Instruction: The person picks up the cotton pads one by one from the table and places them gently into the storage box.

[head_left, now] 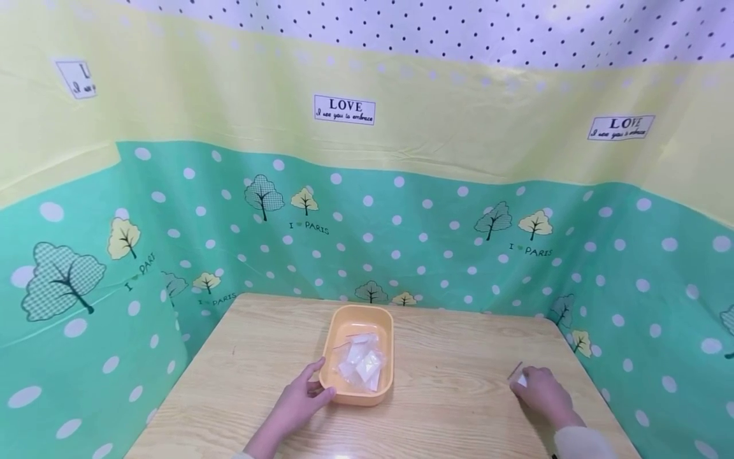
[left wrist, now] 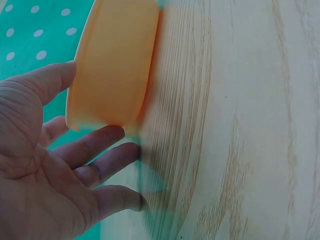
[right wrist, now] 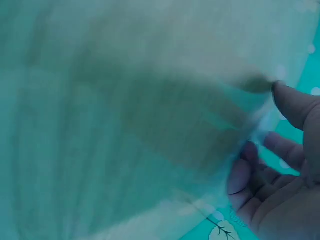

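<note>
An orange plastic box [head_left: 358, 400] stands on the table with several small clear zip bags [head_left: 361, 363] holding white contents inside it. My left hand [head_left: 301, 398] grips the box's near left corner, thumb on the near side and fingers along the left side. In the left wrist view, the thumb meets the rim of the box [left wrist: 115, 60] and the other fingers are loosely bent beside it. Out to the right, my right hand [head_left: 545, 392] pinches another small zip bag [head_left: 520, 379] with a reddish strip, low over the table. The right wrist view is blurred around that bag.
The wooden table [head_left: 447, 395] carries the box left of its middle. A green and yellow patterned curtain [head_left: 401, 236] hangs behind the table and along both sides, close to its edges.
</note>
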### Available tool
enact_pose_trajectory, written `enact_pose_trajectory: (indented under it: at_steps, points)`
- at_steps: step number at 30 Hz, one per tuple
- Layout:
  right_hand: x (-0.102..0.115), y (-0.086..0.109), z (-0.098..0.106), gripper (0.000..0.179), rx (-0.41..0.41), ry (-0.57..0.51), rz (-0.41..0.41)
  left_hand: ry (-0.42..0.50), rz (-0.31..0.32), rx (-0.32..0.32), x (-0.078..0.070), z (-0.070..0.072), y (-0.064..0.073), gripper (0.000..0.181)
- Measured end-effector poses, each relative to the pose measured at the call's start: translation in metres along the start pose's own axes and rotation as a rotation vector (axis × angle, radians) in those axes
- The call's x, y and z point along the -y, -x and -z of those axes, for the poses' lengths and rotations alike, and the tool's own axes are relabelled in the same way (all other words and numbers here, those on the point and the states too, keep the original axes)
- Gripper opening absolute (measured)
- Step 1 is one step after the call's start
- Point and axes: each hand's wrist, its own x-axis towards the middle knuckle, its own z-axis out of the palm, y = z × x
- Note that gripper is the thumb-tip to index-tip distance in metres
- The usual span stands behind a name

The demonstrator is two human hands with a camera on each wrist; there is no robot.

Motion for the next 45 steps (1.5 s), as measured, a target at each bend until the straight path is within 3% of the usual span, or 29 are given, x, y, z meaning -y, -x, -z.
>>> enact_pose_trajectory:
  at_steps: [9, 19, 31, 38, 45]
  points:
    - [-0.002, -0.001, -0.007, 0.068, -0.04, 0.067, 0.056, 0.005, 0.045, -0.006, -0.004, 0.001, 0.001, 0.081]
    - [-0.001, -0.003, -0.009, 0.056, -0.055, 0.066, 0.069, -0.007, 0.007, 0.0, -0.003, -0.001, 0.0, 0.081]
    - [0.004, -0.002, -0.005, 0.039, -0.05, 0.035, 0.119, -0.013, 0.016, -0.001, -0.001, -0.001, -0.002, 0.082]
    - [0.018, 0.003, -0.009, 0.009, -0.152, 0.089, 0.2, -0.009, 0.033, -0.001, -0.003, 0.0, -0.001, 0.082]
    - [0.039, 0.003, -0.015, 0.01, -0.195, 0.133, 0.234, 0.008, 0.065, 0.002, -0.001, 0.0, -0.002, 0.083]
